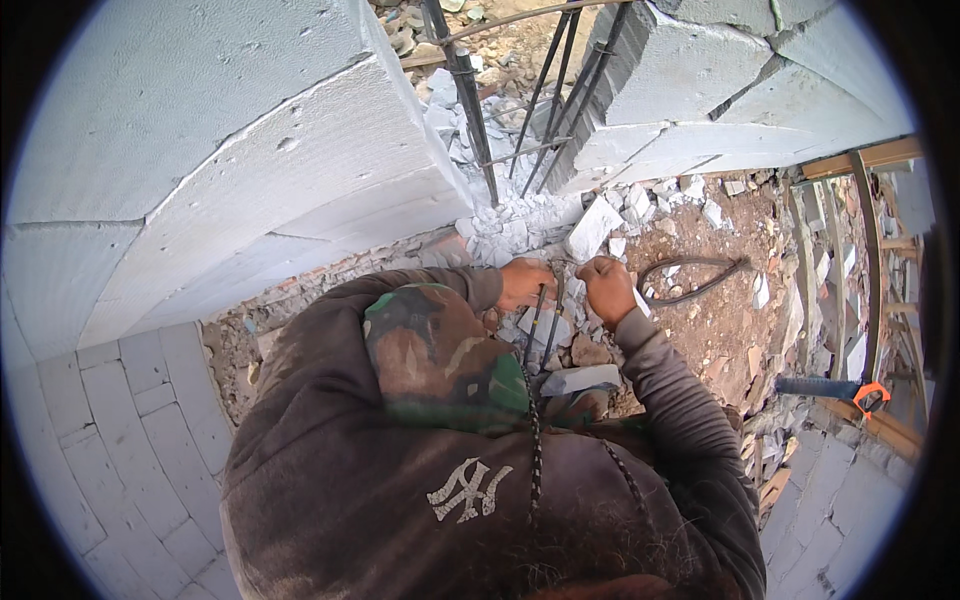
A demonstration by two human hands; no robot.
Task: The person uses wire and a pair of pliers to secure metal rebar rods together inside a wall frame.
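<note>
My left hand is closed at the foot of the gap between two block walls, fingers curled at the upper ends of two thin dark rods with yellowish marks. The rods look like a tool's long handles, but their joint, if any, is hidden. Just to the right, my right hand is closed in a pinch; whatever lies between its fingertips is too small to make out. Beyond both hands, dark steel reinforcing bars rise upright in the gap. A loop of dark tie wire lies right of my right hand.
White block walls stand on the left and right. Broken block pieces and rubble cover the ground around my hands. A handsaw with an orange handle lies at the right, near a wooden frame.
</note>
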